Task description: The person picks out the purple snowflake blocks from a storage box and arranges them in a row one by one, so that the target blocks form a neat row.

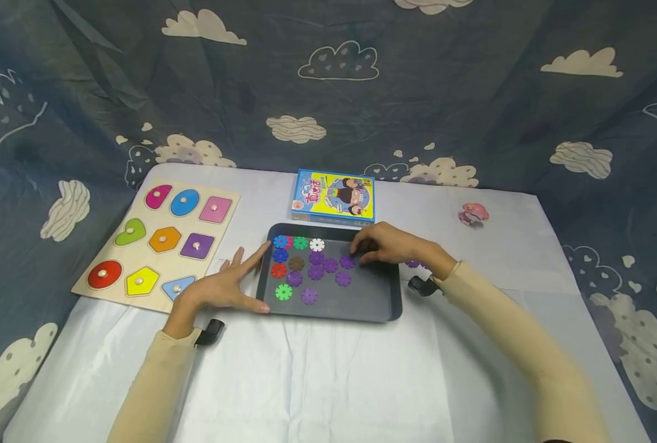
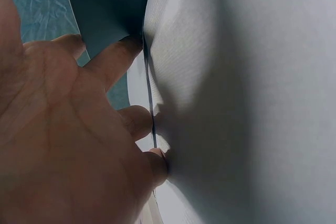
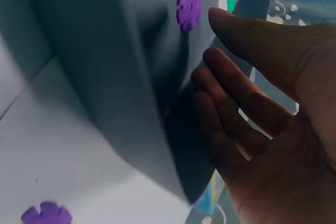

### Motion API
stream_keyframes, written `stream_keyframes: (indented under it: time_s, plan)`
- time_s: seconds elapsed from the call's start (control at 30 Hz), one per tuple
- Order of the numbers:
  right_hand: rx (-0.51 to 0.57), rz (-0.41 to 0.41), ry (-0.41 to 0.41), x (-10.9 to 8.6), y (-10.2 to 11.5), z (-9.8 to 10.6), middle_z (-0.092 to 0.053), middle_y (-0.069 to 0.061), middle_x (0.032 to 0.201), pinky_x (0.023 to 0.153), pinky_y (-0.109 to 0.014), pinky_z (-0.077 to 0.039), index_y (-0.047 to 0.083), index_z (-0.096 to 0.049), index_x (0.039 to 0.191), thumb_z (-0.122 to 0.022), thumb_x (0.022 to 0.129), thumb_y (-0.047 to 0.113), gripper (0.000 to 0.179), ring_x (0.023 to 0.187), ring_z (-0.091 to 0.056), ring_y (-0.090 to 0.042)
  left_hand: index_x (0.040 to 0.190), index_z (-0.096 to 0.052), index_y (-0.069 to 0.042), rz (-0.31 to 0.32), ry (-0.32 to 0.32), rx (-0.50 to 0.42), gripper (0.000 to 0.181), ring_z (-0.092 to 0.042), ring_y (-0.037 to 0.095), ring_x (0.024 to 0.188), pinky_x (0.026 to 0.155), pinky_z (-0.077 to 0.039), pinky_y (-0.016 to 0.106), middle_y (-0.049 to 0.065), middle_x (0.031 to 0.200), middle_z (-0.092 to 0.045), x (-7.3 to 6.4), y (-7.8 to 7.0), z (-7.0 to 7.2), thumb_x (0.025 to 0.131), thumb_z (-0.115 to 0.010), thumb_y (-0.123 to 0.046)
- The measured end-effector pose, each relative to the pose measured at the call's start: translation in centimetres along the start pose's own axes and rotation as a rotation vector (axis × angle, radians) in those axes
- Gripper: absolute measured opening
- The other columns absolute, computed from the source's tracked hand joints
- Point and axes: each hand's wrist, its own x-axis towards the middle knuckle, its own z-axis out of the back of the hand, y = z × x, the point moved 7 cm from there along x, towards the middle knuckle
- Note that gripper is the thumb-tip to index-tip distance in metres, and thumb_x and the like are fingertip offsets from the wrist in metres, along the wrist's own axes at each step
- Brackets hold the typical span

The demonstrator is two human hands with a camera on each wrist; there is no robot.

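I see a bench under a white cover, creased at the front and marked by fold lines on its right side. A dark blue-grey backdrop, printed with pale clouds and small hearts, hangs behind it and comes round on both sides, wrinkled at the upper left.

Near the middle of the bench lies a dark tray. The purple discs, notched like flowers, sit on its floor, mostly about the centre. Along its left part I make out more discs in blue, pink, green, white, brown and red, the pink one partly covered by a blue one. Two other purple discs lie outside, on the cover to the right, close under the right wrist.

My left hand has its grip spread, thumb and forefinger touching the tray's left side. My right hand reaches over the far right of the tray; its grip is loosely bent, thumb apart from fingers, and the right wrist view shows nothing between them. A purple disc lies just beside those fingertips.

Left of the tray, a pale board carries nine coloured shapes with knobs. Behind the tray stands a blue and yellow box, and a small pink toy sits well apart at the far right.
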Motion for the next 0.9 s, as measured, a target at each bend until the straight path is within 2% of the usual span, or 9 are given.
stream_keyframes:
  time_s: [0.17,0.33,0.57,0.9]
  plan:
    - [0.023,0.032,0.041,1.0,0.5,-0.8,-0.071,-0.008,0.109,0.089,-0.038,-0.057,0.004,-0.072,0.110,-0.076,0.087,0.004,0.024,0.095,-0.066,-0.021,0.159,0.006,-0.045,-0.008,0.001,0.011,0.128,0.018,0.045,0.151,0.117,0.011,0.070,0.022,0.167,0.009,-0.1,-0.1,0.1,0.071,-0.088,-0.051]
    - [0.003,0.004,0.061,1.6,0.5,-1.5,-0.068,-0.009,0.110,0.087,-0.035,-0.057,0.005,-0.072,0.108,-0.076,0.086,0.002,0.023,0.093,-0.065,-0.020,0.159,0.005,-0.046,0.002,0.004,-0.004,0.128,0.018,0.048,0.151,0.117,0.010,0.072,0.022,0.167,0.011,-0.1,0.0,0.0,0.071,-0.088,-0.051]
    - [-0.053,-0.005,0.063,1.8,0.4,-1.9,-0.066,-0.006,0.105,0.081,-0.030,-0.054,0.008,-0.071,0.100,-0.077,0.085,0.004,0.016,0.088,-0.061,-0.016,0.158,0.006,-0.047,-0.001,0.002,-0.003,0.127,0.019,0.045,0.151,0.118,0.010,0.069,0.021,0.167,0.010,0.0,-0.1,-0.1,0.071,-0.088,-0.050]
    - [-0.100,-0.036,0.084,1.6,0.1,-2.3,-0.063,-0.002,0.095,0.077,-0.028,-0.052,0.011,-0.069,0.091,-0.079,0.084,0.006,0.013,0.083,-0.058,-0.013,0.158,0.006,-0.047,0.002,0.000,-0.003,0.127,0.019,0.049,0.150,0.116,0.011,0.072,0.022,0.167,0.012,0.0,0.1,-0.3,0.072,-0.087,-0.050]
